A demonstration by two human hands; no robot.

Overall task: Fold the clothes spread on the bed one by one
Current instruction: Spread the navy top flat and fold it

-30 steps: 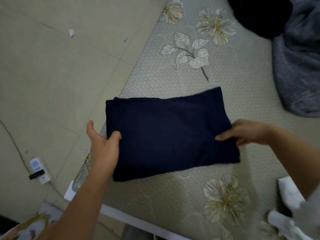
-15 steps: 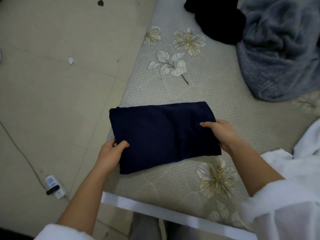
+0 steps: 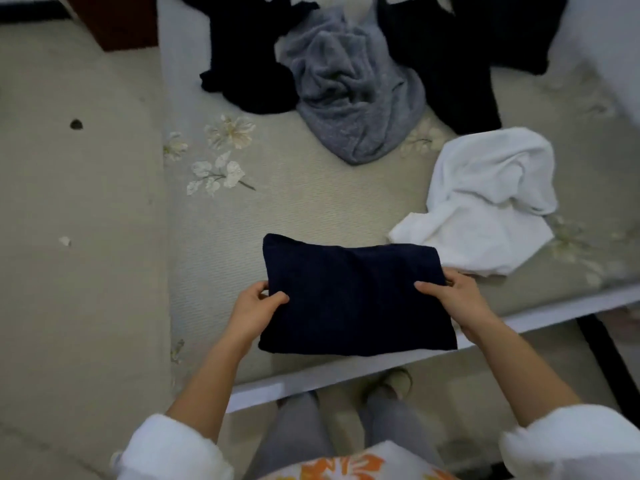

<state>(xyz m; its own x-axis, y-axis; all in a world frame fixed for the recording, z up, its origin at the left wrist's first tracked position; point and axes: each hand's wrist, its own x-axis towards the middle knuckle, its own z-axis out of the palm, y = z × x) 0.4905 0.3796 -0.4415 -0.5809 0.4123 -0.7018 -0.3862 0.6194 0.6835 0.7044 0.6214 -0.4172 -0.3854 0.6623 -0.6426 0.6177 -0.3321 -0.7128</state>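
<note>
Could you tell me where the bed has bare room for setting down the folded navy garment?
Bare mattress lies between the grey garment, white garment and the bed's left edge. The far end is crowded with dark clothes.

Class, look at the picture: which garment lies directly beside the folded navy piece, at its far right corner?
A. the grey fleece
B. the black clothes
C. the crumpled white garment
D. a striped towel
C: the crumpled white garment lies at the far right corner of the folded navy piece; the grey fleece and black clothes lie farther up the bed.
</note>
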